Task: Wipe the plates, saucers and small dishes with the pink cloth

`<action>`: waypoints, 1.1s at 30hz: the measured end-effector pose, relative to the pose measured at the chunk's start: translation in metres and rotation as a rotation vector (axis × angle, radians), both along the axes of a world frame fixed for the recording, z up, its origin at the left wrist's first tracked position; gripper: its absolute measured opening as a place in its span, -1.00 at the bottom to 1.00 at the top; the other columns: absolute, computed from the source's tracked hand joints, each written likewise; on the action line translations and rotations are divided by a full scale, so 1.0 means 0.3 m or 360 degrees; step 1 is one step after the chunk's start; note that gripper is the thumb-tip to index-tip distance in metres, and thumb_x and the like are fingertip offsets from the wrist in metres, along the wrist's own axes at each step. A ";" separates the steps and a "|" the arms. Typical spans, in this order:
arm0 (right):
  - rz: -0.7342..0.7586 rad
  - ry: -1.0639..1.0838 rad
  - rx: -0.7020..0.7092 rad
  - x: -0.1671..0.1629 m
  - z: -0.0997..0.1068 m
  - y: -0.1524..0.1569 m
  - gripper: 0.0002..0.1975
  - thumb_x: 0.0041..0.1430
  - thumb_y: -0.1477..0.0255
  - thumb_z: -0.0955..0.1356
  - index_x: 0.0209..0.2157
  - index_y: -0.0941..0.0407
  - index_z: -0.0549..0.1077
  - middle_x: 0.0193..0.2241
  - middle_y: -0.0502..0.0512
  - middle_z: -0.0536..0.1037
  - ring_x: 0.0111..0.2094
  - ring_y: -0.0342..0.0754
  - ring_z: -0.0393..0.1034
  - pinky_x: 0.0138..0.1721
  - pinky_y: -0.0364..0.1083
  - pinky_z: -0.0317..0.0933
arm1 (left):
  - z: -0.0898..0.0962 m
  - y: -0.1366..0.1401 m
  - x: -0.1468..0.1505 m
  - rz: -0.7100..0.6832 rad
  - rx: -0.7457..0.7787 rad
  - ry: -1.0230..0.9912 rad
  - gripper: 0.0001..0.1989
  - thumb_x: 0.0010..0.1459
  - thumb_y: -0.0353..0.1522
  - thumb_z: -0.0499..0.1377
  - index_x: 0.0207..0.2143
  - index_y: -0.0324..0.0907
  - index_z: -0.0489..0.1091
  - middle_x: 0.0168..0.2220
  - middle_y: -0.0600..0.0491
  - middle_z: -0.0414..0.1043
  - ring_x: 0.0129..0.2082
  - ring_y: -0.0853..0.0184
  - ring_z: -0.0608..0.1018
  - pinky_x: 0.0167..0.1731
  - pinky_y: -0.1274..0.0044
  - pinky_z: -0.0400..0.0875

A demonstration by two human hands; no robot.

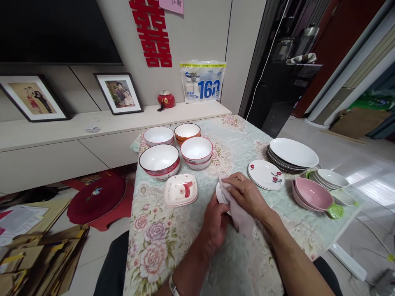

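My left hand [216, 220] is closed round the edge of a small white dish [219, 194], mostly hidden by the hands and the cloth. Pinched in my right hand [247, 193] is a pale greyish cloth [242, 218], pressed against the dish and hanging down over it. Left of the hands lies a small stack of square dishes [181, 190] with a red-scarfed animal figure. Just beyond my right hand rest round white plates [263, 174] with red flowers.
Stacked bowls [159, 158] stand at the table's back left. To the right are large oval plates [293, 152], pink dishes [313, 195] and small white bowls [331, 177]. A floral tablecloth [154, 246] covers the table. Behind it, a low cabinet [117, 127] holds picture frames and a cup bag.
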State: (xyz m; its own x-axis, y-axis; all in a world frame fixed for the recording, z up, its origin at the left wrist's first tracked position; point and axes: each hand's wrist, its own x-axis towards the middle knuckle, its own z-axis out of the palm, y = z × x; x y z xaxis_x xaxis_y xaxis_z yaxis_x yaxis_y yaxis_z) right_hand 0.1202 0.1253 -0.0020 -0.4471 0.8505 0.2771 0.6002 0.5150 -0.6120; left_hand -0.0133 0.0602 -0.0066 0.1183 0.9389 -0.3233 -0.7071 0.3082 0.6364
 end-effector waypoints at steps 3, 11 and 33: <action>-0.0423 -0.0306 0.0026 0.019 -0.012 0.009 -0.65 0.26 0.54 0.25 0.02 0.11 0.50 -0.12 0.19 0.45 -0.14 0.02 0.42 -0.08 -0.02 0.28 | 0.000 0.000 0.000 -0.0012 -0.0055 0.0007 -0.36 -0.19 -0.47 0.16 0.06 -0.16 0.36 -0.27 0.05 0.51 -0.32 0.30 0.48 -0.35 0.52 0.35; -0.0005 -0.0136 -0.0076 -0.010 0.002 -0.004 -0.64 0.23 0.58 0.27 0.02 0.08 0.50 -0.17 0.14 0.46 -0.14 -0.03 0.41 -0.09 -0.07 0.28 | -0.011 -0.010 0.022 0.0170 0.0110 0.0139 -0.40 -0.24 -0.53 0.23 -0.03 -0.15 0.36 -0.13 0.02 0.50 -0.16 0.27 0.49 -0.18 0.48 0.37; -0.0019 -0.0169 -0.0019 -0.016 -0.002 -0.010 -0.62 0.23 0.61 0.25 0.02 0.10 0.50 -0.11 0.16 0.44 -0.12 -0.03 0.41 -0.06 -0.08 0.27 | -0.010 -0.014 0.024 0.0125 0.0003 0.0142 -0.51 -0.18 -0.50 0.19 -0.09 -0.18 0.39 -0.33 0.09 0.47 -0.36 0.37 0.45 -0.38 0.56 0.32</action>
State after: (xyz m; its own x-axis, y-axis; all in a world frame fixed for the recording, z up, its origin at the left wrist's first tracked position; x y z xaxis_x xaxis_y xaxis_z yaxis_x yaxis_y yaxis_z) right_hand 0.1154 0.1224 -0.0025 -0.4631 0.8589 0.2187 0.6683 0.5004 -0.5504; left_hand -0.0062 0.0561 -0.0095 0.0151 0.9447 -0.3277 -0.6695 0.2529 0.6984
